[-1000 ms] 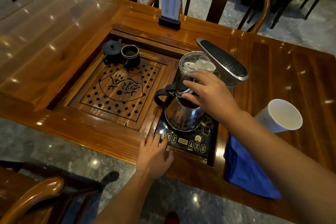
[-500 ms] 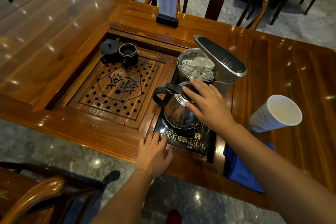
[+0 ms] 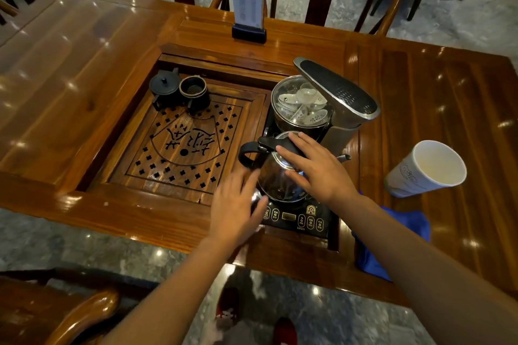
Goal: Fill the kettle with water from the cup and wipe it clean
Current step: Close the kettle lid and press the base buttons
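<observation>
A shiny steel kettle (image 3: 276,179) with a black handle sits on the black heater base (image 3: 297,218) set into the wooden table. My right hand (image 3: 316,168) lies flat over the kettle's top, fingers spread, covering the lid. My left hand (image 3: 238,207) hovers open at the kettle's lower left side, fingers close to its wall; contact is unclear. A white paper cup (image 3: 426,169) stands tilted on the table to the right, apart from both hands. A blue cloth (image 3: 392,235) lies at the table's front edge, partly under my right forearm.
A glass-lidded pot of small white cups (image 3: 301,105) stands behind the kettle, beside a raised metal spout arm (image 3: 336,89). Two dark teapots (image 3: 179,91) sit on the slotted wooden tea tray (image 3: 182,148). A card stand (image 3: 248,5) and chairs are at the far side.
My left hand left the table's front edge and rose to the kettle's lower left side. My right hand shifted from the handle area and flattened over the kettle's top.
</observation>
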The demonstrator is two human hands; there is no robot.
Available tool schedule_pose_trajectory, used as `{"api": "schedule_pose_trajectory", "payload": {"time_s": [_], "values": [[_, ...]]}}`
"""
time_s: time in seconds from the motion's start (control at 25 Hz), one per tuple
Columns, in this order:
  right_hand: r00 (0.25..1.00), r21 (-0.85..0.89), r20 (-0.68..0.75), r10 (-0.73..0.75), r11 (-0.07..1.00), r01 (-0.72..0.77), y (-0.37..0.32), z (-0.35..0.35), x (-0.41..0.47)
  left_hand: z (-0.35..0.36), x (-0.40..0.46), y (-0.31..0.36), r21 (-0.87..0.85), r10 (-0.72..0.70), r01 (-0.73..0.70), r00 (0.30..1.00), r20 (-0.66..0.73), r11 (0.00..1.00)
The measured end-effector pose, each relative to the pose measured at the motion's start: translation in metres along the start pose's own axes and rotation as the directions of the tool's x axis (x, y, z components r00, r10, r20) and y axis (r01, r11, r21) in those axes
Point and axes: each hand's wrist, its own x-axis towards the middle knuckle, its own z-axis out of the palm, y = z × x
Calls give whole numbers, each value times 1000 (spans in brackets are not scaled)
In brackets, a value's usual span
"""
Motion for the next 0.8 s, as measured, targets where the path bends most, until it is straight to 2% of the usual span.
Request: {"api": "schedule_pose_trajectory", "payload": {"time_s": [0.08, 0.16, 0.24, 0.32, 0.4, 0.52, 0.6, 0.72, 0.8], "values": [[1000, 8, -11, 9, 1000, -9, 1, 2, 0, -22, 45, 1, -24, 69, -72, 993, -97, 997], [1000, -1, -28, 9, 1000, -9, 0, 5, -3, -33, 85, 2, 53, 173, -168, 979, -105, 984], [999, -10, -48, 11, 1000, -12, -1, 7, -4, -36, 110, 0, 87, 227, -227, 974, 9, 970], [998, 2, -54, 20, 1000, -20, -3, 7, -4, -36, 117, -3, 67, 211, -223, 965, 154, 972], [998, 11, -62, 29, 1000, -28, -5, 6, -4, -33, 120, -9, -1, 159, -162, 963, 216, 987], [997, 2, -52, 49, 999, -49, -8, 4, -4, -34, 122, -11, -194, 47, 13, 951, 304, 981], [998, -9, -36, 57, 998, -58, -10, 1, -4, -33, 126, -14, -314, 48, 80, 924, 379, 946], [997, -31, -21, 74, 997, -74, -12, -1, -3, -32, 132, -28, -573, 110, 224, 865, 490, 789], [996, -31, -7, 88, 996, -88, -12, -1, -4, -29, 130, -32, -678, 129, 291, 858, 497, 675]]}}
